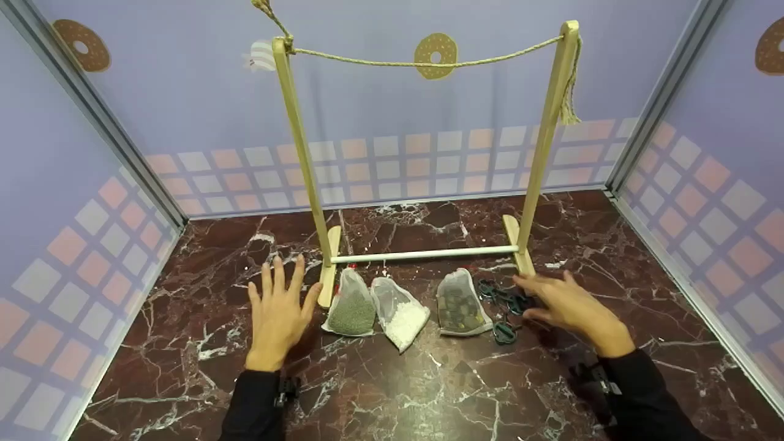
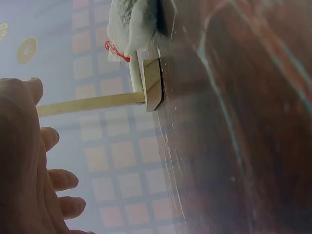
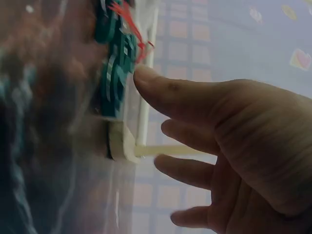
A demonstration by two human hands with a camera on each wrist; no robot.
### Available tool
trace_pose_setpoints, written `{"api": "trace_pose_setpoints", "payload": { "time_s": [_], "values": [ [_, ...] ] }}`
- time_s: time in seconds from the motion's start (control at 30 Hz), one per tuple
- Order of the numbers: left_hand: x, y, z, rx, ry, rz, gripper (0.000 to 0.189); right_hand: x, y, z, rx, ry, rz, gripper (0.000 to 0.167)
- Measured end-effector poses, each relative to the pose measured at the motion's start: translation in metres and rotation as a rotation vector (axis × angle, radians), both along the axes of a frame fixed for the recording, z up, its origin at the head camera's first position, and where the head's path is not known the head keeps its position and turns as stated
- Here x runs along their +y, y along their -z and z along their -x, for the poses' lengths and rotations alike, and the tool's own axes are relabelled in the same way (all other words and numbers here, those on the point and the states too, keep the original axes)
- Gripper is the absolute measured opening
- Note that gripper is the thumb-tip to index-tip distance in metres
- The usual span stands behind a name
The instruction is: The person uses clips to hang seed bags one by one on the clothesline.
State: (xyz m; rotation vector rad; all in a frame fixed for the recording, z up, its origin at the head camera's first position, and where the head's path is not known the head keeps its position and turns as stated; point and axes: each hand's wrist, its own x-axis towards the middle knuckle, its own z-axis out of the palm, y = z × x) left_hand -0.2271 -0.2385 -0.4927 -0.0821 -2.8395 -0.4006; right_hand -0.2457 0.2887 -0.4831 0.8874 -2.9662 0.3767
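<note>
My left hand (image 1: 278,321) is spread above the table, its thumb close to the left foot of a wooden stand (image 1: 300,135). It holds nothing. To its right lie three mesh drawstring bags: one with small green grains (image 1: 350,315), one with white bits (image 1: 405,323), and one with brown stone-like pieces (image 1: 460,311). My right hand (image 1: 572,309) has loosely extended fingers and an empty palm. Its thumb and fingertips are close to dark green clips (image 1: 505,332); whether they touch cannot be told. In the right wrist view the green clips (image 3: 113,78) appear beside the thumb.
A rope (image 1: 392,64) sags between the stand's two posts, and a white rod (image 1: 422,254) joins them low down. The marbled table (image 1: 422,392) is bounded by purple panels (image 1: 367,104) at the back and both sides.
</note>
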Motion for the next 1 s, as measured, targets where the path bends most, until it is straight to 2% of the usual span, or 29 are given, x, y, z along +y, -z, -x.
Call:
{"api": "trace_pose_setpoints", "payload": {
  "time_s": [0.2, 0.47, 0.67, 0.73, 0.83, 1.0],
  "values": [
    [0.008, -0.001, 0.001, -0.012, 0.058, -0.035, 0.071, -0.008, 0.009, 0.002, 0.075, -0.084, -0.066, 0.062],
    [0.017, 0.003, 0.000, -0.026, 0.102, -0.077, 0.070, -0.011, 0.015, 0.004, 0.093, -0.044, -0.086, 0.051],
    [0.025, 0.006, 0.000, -0.041, 0.141, -0.083, 0.069, -0.008, 0.009, 0.003, 0.107, -0.044, -0.073, 0.044],
    [0.028, 0.004, 0.000, -0.036, 0.152, -0.097, 0.069, -0.006, 0.003, 0.003, 0.134, -0.031, -0.041, 0.044],
    [0.030, -0.005, 0.001, -0.022, 0.154, -0.124, 0.068, -0.006, -0.006, 0.005, 0.227, -0.039, 0.037, 0.045],
    [0.041, -0.027, 0.006, 0.008, 0.184, -0.177, 0.069, -0.016, -0.020, 0.012, 0.424, -0.117, 0.164, 0.046]
  ]
}}
